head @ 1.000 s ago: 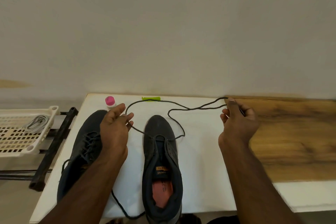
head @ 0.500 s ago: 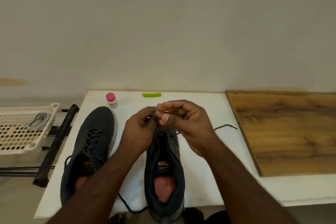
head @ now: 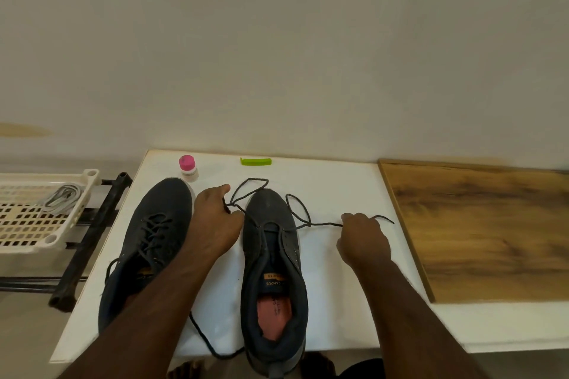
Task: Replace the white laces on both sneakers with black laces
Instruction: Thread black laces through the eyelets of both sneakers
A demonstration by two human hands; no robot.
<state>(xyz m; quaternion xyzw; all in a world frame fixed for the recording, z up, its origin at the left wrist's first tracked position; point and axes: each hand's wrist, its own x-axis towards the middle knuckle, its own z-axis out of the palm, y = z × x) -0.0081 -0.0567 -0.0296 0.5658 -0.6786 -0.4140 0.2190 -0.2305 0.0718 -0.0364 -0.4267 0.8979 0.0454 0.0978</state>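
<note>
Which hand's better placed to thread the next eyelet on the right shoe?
Right, probably. The right hand pinches the lace near its free end, beside the shoe. The left hand holds a looped stretch.

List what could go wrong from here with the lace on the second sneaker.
1. The black lace has slack loops lying past the toe of the right sneaker; pulling with the left hand and right hand could knot them.
2. Uneven pulling may leave one end too short.
3. The small bottle stands close behind the laced sneaker; a sweeping lace or hand could tip it.
</note>
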